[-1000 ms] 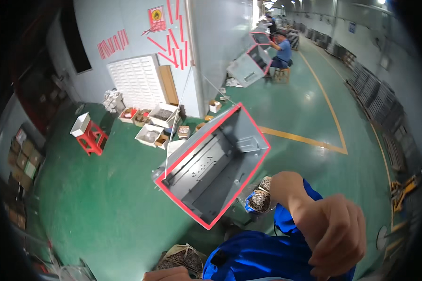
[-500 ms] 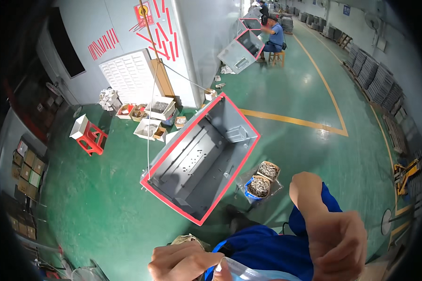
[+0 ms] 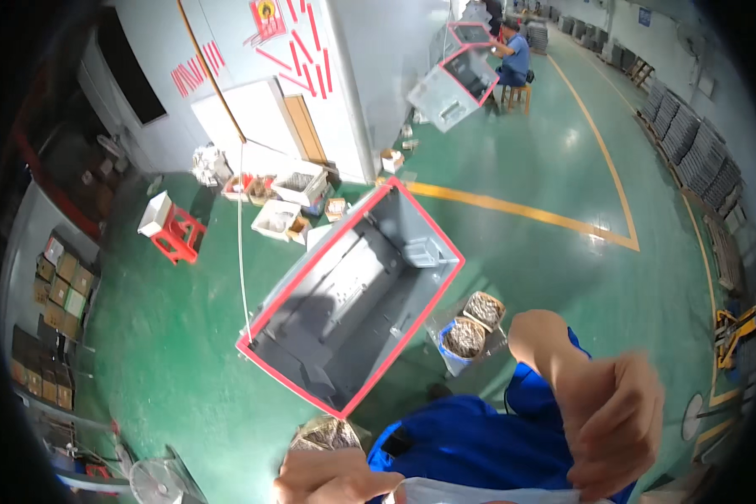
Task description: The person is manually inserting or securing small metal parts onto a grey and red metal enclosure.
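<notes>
My left hand (image 3: 332, 479) is at the lower edge, thumb and finger pinched on the left end of a thin, pale, see-through sheet (image 3: 487, 494). The sheet stretches along the bottom of the view, and most of it is cut off. My right hand (image 3: 615, 420) is raised at the right with its fingers curled closed, close to the sheet's other end. Whatever its fingertips hold is hidden. Ahead of both hands, a grey metal box (image 3: 307, 344) with a red-edged open side lies tilted. A full container of small parts (image 3: 332, 433) sits just beyond my left hand.
Two small containers of metal parts (image 3: 464, 338) stand right of the box. A cord (image 3: 242, 244) runs to its left corner. Farther back are a red stool (image 3: 176, 235), parts trays (image 3: 301, 181) and a seated person (image 3: 514, 57) beside another grey box. A fan (image 3: 155, 483) stands lower left.
The view has shifted a little, and the grey box's near corner appears lower and more to the left. My left hand sits lower, and the sheet looks straighter between my hands.
</notes>
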Demonstrator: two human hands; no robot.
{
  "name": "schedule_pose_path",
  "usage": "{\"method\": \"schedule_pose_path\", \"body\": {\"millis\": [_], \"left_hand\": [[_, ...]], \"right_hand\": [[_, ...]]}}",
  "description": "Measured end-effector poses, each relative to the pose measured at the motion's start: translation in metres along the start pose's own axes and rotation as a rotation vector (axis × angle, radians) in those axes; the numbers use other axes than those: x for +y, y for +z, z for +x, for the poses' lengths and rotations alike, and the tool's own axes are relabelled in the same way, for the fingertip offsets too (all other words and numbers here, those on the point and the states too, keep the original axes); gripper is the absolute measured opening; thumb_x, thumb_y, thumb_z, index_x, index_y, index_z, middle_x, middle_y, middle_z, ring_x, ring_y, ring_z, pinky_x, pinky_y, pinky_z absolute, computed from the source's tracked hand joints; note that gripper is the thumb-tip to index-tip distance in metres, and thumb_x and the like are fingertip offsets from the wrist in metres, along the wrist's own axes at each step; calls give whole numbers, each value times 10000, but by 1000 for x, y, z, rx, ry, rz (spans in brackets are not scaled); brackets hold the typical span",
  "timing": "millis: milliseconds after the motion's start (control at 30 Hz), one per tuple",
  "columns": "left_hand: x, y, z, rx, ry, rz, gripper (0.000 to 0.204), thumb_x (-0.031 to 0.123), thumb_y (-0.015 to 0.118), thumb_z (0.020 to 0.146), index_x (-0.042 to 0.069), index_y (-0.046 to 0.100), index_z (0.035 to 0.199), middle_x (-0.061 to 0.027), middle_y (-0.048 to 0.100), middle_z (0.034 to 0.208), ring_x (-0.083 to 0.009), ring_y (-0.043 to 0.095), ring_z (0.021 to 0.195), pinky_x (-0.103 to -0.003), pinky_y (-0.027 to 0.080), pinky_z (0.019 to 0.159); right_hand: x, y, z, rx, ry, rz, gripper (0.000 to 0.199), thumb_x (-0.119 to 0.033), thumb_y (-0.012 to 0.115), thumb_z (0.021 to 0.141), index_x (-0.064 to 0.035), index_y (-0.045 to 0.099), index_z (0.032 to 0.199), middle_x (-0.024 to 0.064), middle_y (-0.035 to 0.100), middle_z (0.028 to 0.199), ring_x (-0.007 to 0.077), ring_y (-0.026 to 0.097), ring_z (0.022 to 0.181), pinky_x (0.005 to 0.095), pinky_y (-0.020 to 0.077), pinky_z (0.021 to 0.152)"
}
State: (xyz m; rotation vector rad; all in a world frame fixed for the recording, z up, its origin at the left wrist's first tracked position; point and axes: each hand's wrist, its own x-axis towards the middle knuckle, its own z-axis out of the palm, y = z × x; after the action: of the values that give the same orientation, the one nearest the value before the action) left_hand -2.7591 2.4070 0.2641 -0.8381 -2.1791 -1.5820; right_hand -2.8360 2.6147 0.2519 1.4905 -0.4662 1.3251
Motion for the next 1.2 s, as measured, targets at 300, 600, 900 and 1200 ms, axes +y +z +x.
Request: {"method": "schedule_pose_path", "body": {"millis": [300, 600, 900, 1200], "left_hand": [[3, -8, -12, -175, -302, 707, 244, 192, 669, 765, 156, 476, 620, 61, 346, 497, -90, 315, 393, -237, 235, 374], [-58, 62, -7, 327, -4, -221, 270, 129, 580, 629, 133, 357, 476, 17, 388, 469, -103, 317, 352, -240, 159, 342], [-97, 88, -22, 48, 83, -801, 270, 160, 516, 817, -46, 545, 645, -176, 545, 617, -245, 510, 459, -349, 382, 372], [-129, 104, -27, 170, 112, -803, 287, 155, 490, 841, -64, 568, 672, -190, 548, 633, -278, 552, 511, -345, 399, 396]], "right_hand": [[12, -96, -26, -107, 231, -461, 172, -281, 615, 756, -196, 649, 901, -127, 576, 720, 34, 469, 588, 224, 403, 704], [31, -100, -90, -134, 735, -57, 69, -230, 642, 749, -218, 680, 806, -126, 595, 680, -8, 484, 570, 116, 396, 582], [67, -101, -137, -225, 978, 618, 105, -39, 601, 710, -106, 655, 770, -46, 596, 642, 44, 500, 520, 100, 408, 498], [92, -127, -151, -652, 1230, 508, 182, -277, 686, 752, -259, 674, 933, -62, 548, 745, 56, 511, 674, 142, 407, 580]]}}
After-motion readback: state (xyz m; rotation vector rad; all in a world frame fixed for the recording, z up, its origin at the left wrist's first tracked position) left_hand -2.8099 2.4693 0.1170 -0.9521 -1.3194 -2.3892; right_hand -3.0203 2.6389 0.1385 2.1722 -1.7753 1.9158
